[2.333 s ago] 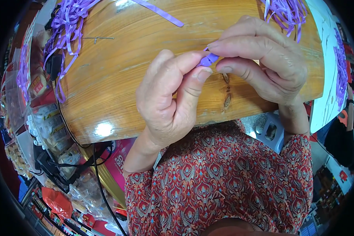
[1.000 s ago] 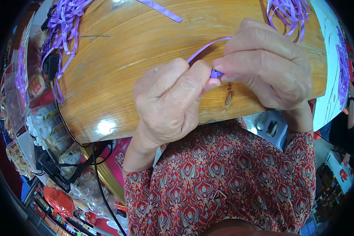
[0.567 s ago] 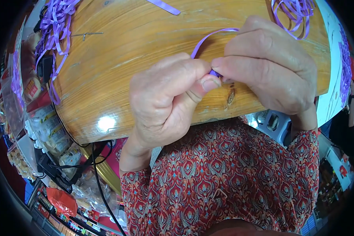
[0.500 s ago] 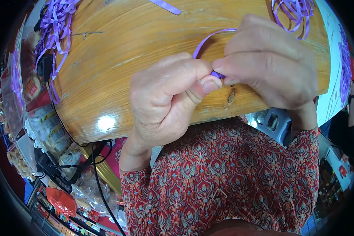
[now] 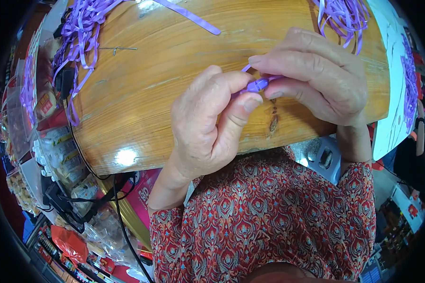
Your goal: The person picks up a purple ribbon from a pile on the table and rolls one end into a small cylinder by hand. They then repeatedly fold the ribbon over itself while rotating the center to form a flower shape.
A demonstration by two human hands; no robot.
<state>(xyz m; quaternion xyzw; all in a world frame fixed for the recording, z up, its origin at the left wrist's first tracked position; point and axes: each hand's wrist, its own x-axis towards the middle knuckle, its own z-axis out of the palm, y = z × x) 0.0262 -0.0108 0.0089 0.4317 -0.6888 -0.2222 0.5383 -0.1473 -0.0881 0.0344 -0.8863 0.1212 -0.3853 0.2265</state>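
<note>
Above the table's near edge, my left hand (image 5: 208, 118) pinches a small purple plastic clasp (image 5: 258, 85) between thumb and forefinger. A narrow purple ribbon (image 5: 275, 77) runs from the clasp in among the fingers of my right hand (image 5: 321, 75). The right thumb tip and forefinger tip stand apart on either side of the clasp, and the ribbon passes between them into the hand. Where exactly the right fingers grip it is hidden. Another short bit of ribbon shows above the clasp, between the two hands.
Purple ribbons lie bunched on the wooden table (image 5: 141, 108) at far left (image 5: 82, 33) and far right (image 5: 347, 21). One loose ribbon end (image 5: 193, 19) stretches across the back. A thin metal piece (image 5: 115, 49) lies nearby. Bagged goods (image 5: 59, 151) and black cables stand left; a grey stool (image 5: 327, 158) is below.
My right fingers have spread and drawn slightly away from the left fingertips, so the clasp now shows. The left hand has shifted a little right and keeps its pinch.
</note>
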